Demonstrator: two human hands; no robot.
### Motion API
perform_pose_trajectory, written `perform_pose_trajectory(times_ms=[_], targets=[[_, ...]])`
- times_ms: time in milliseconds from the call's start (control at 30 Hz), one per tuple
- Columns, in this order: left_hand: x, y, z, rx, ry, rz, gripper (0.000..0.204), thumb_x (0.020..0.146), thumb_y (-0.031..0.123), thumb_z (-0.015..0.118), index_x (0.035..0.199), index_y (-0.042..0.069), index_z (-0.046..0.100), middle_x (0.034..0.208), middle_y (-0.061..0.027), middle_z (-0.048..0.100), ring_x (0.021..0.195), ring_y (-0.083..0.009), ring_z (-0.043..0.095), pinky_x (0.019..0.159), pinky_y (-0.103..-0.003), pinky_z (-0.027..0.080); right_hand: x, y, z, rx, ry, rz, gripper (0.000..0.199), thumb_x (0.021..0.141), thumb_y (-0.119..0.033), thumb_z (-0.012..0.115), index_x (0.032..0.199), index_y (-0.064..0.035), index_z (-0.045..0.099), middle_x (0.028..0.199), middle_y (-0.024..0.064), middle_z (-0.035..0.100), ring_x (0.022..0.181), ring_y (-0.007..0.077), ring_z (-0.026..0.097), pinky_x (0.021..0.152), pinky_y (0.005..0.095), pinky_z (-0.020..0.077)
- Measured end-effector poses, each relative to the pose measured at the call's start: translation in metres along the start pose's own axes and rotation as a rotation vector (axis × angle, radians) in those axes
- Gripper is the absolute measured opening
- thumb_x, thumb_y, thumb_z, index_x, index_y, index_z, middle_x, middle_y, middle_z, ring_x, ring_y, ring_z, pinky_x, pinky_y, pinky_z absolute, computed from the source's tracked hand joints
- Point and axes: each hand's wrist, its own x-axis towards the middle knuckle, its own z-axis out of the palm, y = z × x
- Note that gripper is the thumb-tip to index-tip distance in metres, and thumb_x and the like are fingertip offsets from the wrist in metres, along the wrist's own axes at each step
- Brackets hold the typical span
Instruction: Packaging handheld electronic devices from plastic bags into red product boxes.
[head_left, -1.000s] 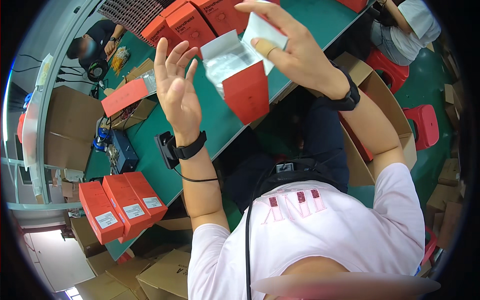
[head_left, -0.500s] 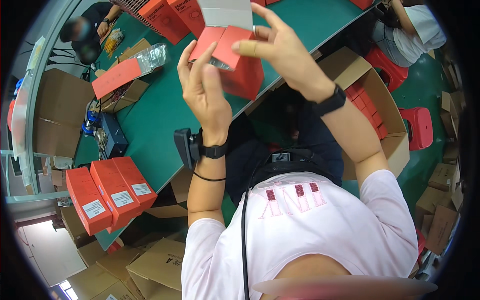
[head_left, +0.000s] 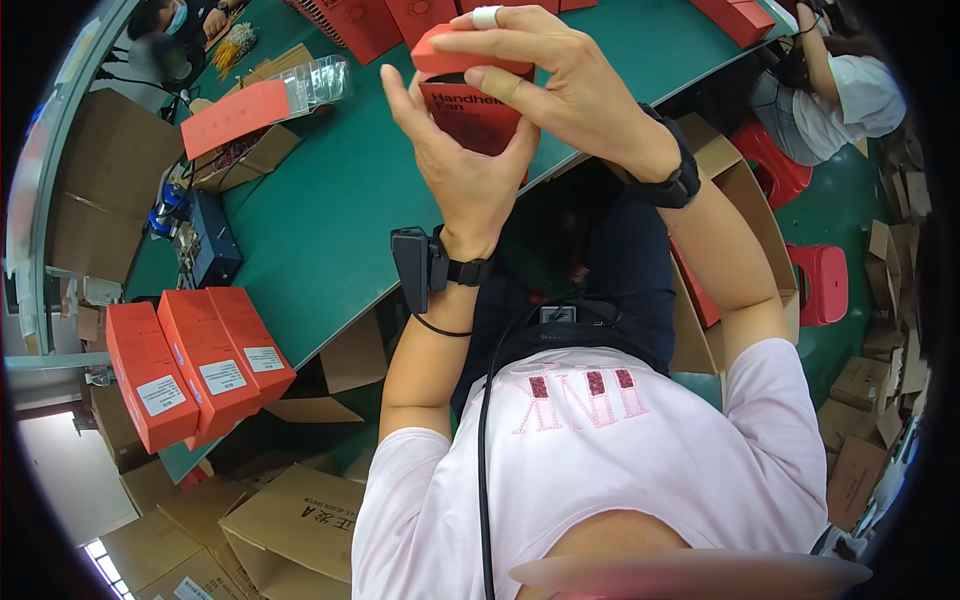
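A small red cardboard box (head_left: pixel 470 112) with dark print on its front stands in my hands over the near edge of the green table. My left hand (head_left: pixel 465 180) cups it from below and the left, with thumb and fingers on opposite sides. Across its top lies my right hand (head_left: pixel 575 85), fingers and thumb pinching the red lid (head_left: pixel 450 57). The lid sits almost level over the box, with a dark gap beneath its front edge. What the box holds is hidden.
Three red boxes (head_left: pixel 222 365) stand at the table's left corner. A red sleeve with clear plastic (head_left: pixel 240 115) lies on an open carton. More red boxes (head_left: pixel 360 25) line the far side. A large carton (head_left: pixel 745 200) stands right. Two people work beyond the table.
The white-lined lid flap that stood up has come down over the box top. The box now shows its printed front, and my left hand has shifted right and lower around it.
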Motion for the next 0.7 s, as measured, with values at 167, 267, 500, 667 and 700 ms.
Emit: perform_pose_trajectory(times_ms=[167, 267, 500, 667, 700], targets=[[-0.001, -0.012, -0.004, 0.063, -0.063, -0.02, 0.109, 0.065, 0.023, 0.095, 0.15, -0.006, 0.033, 0.135, -0.0246, 0.056, 0.121, -0.0387, 0.061, 0.099, -0.041, 0.052, -0.007, 0.007, 0.009, -0.211, -0.04, -0.085, 0.03, 0.094, -0.019, 0.066, 0.123, -0.0166, 0.073, 0.127, 0.0095, 0.066, 0.118, 0.0312, 0.06, 0.101, 0.0477, 0.0467], [-0.001, -0.013, -0.006, 0.041, -0.064, -0.064, 0.105, 0.064, 0.024, 0.095, 0.148, -0.004, 0.037, 0.134, -0.0238, 0.057, 0.119, -0.0376, 0.062, 0.097, -0.041, 0.052, -0.012, -0.012, 0.007, -0.319, -0.095, -0.095, 0.035, 0.092, -0.025, 0.068, 0.125, -0.0179, 0.071, 0.132, 0.0094, 0.064, 0.125, 0.0326, 0.056, 0.104, 0.058, 0.0421], [-0.019, -0.017, -0.005, -0.024, -0.102, -0.187, 0.108, 0.068, 0.021, 0.095, 0.149, -0.005, 0.029, 0.13, -0.025, 0.058, 0.116, -0.0368, 0.062, 0.096, -0.041, 0.051, 0.004, -0.023, 0.003, -0.395, -0.221, 0.013, 0.06, 0.077, -0.032, 0.078, 0.129, -0.0041, 0.064, 0.124, 0.0204, 0.063, 0.121, 0.0391, 0.058, 0.11, 0.0547, 0.04], [-0.029, -0.019, -0.022, -0.066, -0.082, -0.173, 0.102, 0.074, 0.014, 0.093, 0.151, -0.006, 0.029, 0.139, -0.0229, 0.051, 0.134, -0.032, 0.05, 0.111, -0.043, 0.04, 0.061, -0.013, 0.001, -0.325, -0.726, 0.297, 0.085, 0.067, -0.033, 0.081, 0.135, 0.0091, 0.053, 0.115, 0.0259, 0.064, 0.106, 0.04, 0.064, 0.092, 0.044, 0.0529], [-0.027, -0.019, -0.031, -0.074, -0.051, -0.178, 0.101, 0.075, 0.012, 0.091, 0.152, -0.005, 0.028, 0.142, -0.0217, 0.049, 0.136, -0.0318, 0.047, 0.113, -0.044, 0.038, 0.071, -0.006, 0.005, -0.272, -0.763, 0.228, 0.085, 0.067, -0.031, 0.08, 0.136, 0.0098, 0.052, 0.114, 0.0257, 0.064, 0.105, 0.0401, 0.065, 0.09, 0.044, 0.0537]])
